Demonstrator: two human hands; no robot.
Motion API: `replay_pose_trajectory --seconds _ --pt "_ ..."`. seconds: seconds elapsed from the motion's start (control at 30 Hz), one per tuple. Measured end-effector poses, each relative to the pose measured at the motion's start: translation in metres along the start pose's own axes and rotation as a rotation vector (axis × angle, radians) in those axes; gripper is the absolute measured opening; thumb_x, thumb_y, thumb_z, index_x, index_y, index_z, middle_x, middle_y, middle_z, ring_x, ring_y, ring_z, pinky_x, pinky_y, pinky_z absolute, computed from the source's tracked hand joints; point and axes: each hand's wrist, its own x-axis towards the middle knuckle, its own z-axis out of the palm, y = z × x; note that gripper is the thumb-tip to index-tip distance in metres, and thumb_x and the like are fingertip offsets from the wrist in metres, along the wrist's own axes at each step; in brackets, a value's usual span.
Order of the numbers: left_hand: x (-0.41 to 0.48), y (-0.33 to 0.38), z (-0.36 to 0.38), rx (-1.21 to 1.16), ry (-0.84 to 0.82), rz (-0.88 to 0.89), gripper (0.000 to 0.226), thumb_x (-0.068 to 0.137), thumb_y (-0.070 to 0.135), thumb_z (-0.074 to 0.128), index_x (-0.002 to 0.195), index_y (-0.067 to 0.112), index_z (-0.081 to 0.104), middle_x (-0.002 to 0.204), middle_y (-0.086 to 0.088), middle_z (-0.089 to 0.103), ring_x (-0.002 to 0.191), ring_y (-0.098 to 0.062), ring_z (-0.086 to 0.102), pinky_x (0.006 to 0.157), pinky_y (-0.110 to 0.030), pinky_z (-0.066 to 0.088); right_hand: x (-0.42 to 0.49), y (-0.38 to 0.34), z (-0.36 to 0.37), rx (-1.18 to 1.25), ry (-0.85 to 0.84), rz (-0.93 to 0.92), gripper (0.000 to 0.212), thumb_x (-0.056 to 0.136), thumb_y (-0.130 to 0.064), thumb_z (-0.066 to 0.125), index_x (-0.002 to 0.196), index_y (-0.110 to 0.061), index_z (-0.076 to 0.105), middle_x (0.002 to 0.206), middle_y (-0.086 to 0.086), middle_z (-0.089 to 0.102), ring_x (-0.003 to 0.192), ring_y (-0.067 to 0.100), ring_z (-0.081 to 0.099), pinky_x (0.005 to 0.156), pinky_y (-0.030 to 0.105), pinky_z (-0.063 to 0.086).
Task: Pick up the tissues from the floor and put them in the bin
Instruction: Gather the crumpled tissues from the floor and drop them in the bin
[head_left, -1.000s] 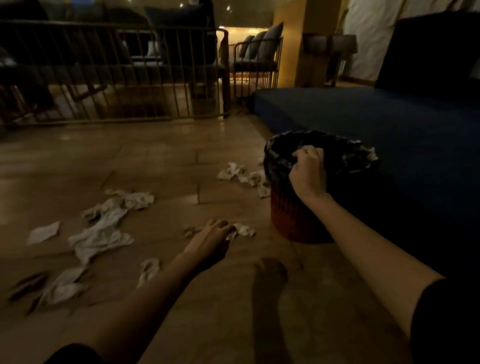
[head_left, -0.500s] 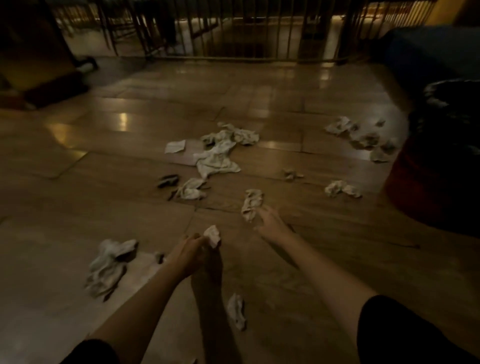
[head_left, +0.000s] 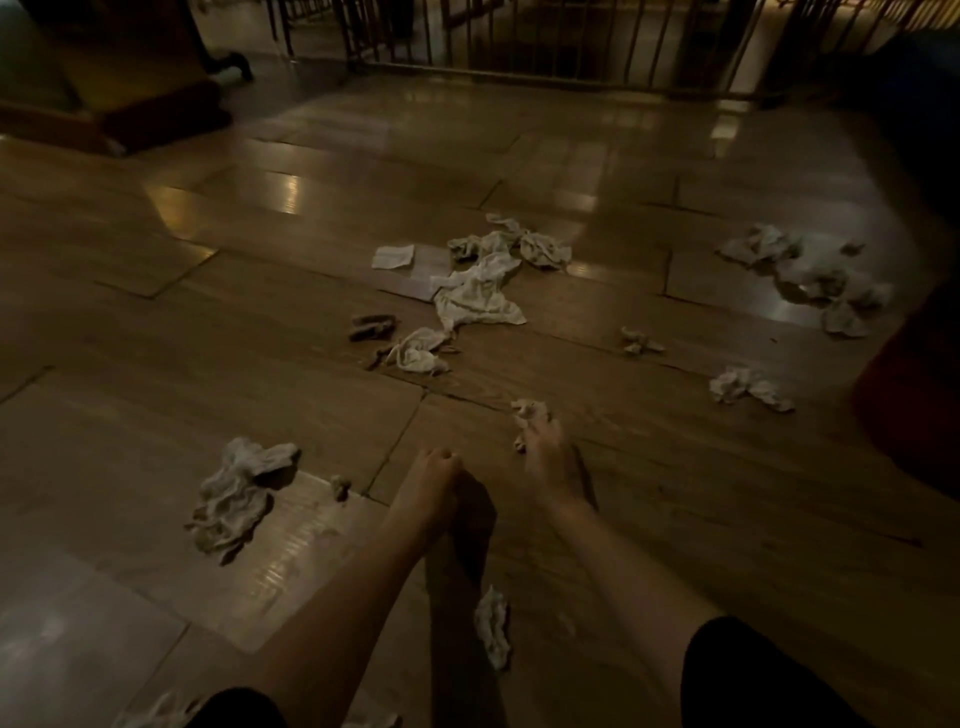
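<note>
Kneeling over wooden floor (head_left: 218, 332), we see tissues (head_left: 478, 296) scattered across it, bin (head_left: 914, 395) dim at right edge. Our right hand (head_left: 550, 467) pinches crumpled tissue (head_left: 530, 413) against floor; left hand (head_left: 431, 483) fisted, contents hidden, we cannot tell.

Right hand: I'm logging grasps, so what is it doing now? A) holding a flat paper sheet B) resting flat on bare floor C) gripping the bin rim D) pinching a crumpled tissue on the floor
D: the right hand has its fingertips closed on a crumpled tissue on the floor.
</note>
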Motion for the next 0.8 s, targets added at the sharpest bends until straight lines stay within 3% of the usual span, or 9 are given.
replay_pose_trajectory --seconds 0.1,0.17,0.3,0.4,0.5,0.6,0.67,0.7,0.8 --pt "-0.010 -0.018 -0.016 -0.124 0.014 0.036 0.012 0.075 0.002 0.052 0.081 0.001 0.063 0.091 -0.018 0.059 0.083 -0.035 0.058 0.066 -0.039 0.046 0.011 -0.002 -0.010 0.049 0.041 0.088 0.022 0.091 -0.009 0.049 0.108 -0.001 0.062 0.115 0.018 0.060 0.105 0.032 0.054 0.078 0.031 0.043" --pt "-0.017 -0.033 -0.032 -0.175 0.074 0.011 0.008 0.073 0.001 0.061 0.080 0.001 0.064 0.089 -0.018 0.059 0.079 -0.035 0.059 0.065 -0.043 0.050 0.025 0.004 -0.024 0.071 0.121 0.204 0.019 0.091 -0.006 0.050 0.096 0.002 0.067 0.101 0.021 0.066 0.097 0.032 0.057 0.076 0.034 0.044" --pt "-0.032 -0.063 -0.056 -0.043 0.246 -0.121 0.012 0.081 0.014 0.065 0.086 0.003 0.066 0.092 -0.017 0.061 0.085 -0.035 0.056 0.070 -0.042 0.046 0.030 0.017 -0.042 0.087 0.139 0.276 0.015 0.085 0.000 0.055 0.089 0.003 0.069 0.096 0.022 0.068 0.096 0.035 0.056 0.077 0.035 0.044" --pt "-0.047 -0.082 -0.052 0.029 0.191 -0.235 0.013 0.085 0.013 0.057 0.095 0.010 0.065 0.099 -0.018 0.061 0.095 -0.039 0.052 0.078 -0.046 0.046 -0.005 -0.001 -0.045 0.201 0.093 0.290 0.013 0.083 0.002 0.058 0.082 0.002 0.071 0.093 0.017 0.071 0.090 0.027 0.062 0.071 0.026 0.042" --pt "-0.066 -0.082 -0.041 0.035 0.138 -0.227 0.018 0.085 0.007 0.055 0.100 0.009 0.065 0.103 -0.016 0.061 0.095 -0.038 0.056 0.068 -0.038 0.043 -0.066 -0.018 -0.039 0.248 -0.031 0.246 0.012 0.084 -0.001 0.058 0.082 0.001 0.070 0.092 0.014 0.070 0.090 0.023 0.062 0.071 0.023 0.041" --pt "-0.080 -0.070 -0.033 0.043 0.226 -0.177 0.018 0.080 -0.002 0.058 0.093 0.003 0.069 0.095 -0.018 0.066 0.088 -0.038 0.059 0.063 -0.030 0.032 -0.138 -0.021 -0.032 0.200 -0.072 0.176 0.015 0.087 -0.001 0.056 0.097 -0.001 0.067 0.104 0.008 0.063 0.094 0.010 0.057 0.075 0.005 0.035" --pt "-0.086 -0.064 -0.023 -0.032 0.196 -0.134 0.018 0.077 -0.006 0.058 0.089 0.001 0.069 0.093 -0.020 0.065 0.086 -0.038 0.060 0.062 -0.035 0.042 -0.179 -0.019 -0.026 0.064 -0.032 0.131 0.025 0.084 -0.001 0.058 0.106 -0.010 0.066 0.115 0.002 0.062 0.104 0.016 0.055 0.085 0.016 0.042" --pt "-0.090 -0.062 -0.016 -0.084 0.162 -0.116 0.018 0.077 -0.005 0.058 0.089 0.003 0.068 0.093 -0.019 0.064 0.086 -0.037 0.060 0.065 -0.037 0.046 -0.195 -0.019 -0.024 0.026 -0.033 0.110 0.026 0.082 0.001 0.058 0.102 -0.014 0.067 0.111 0.000 0.063 0.102 0.017 0.056 0.081 0.022 0.046" --pt "-0.105 -0.041 -0.001 -0.144 0.118 -0.017 0.018 0.082 0.009 0.058 0.098 0.015 0.066 0.102 -0.009 0.062 0.091 -0.026 0.059 0.073 -0.036 0.052 -0.212 -0.018 -0.024 0.051 -0.037 0.012 0.027 0.072 0.011 0.058 0.080 -0.013 0.067 0.086 0.003 0.066 0.082 0.014 0.058 0.068 0.018 0.042"
